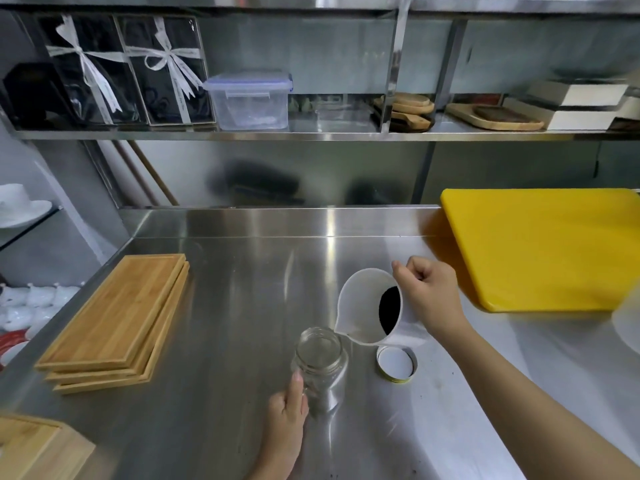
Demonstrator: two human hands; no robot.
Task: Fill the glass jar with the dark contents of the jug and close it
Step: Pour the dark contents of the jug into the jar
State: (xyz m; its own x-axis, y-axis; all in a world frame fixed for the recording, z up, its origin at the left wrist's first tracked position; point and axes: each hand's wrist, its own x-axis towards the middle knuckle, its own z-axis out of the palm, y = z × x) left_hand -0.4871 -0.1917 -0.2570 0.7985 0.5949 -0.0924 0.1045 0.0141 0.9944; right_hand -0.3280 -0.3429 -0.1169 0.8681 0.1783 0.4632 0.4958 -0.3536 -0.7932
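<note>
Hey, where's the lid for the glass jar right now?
In the head view the lid lies upside down on the steel counter, just right of the open glass jar and directly below the tilted white jug.

A steel counter carried stacked bamboo boards at left, a yellow cutting board far right, and a glass jar with its lid just right of it.
</note>
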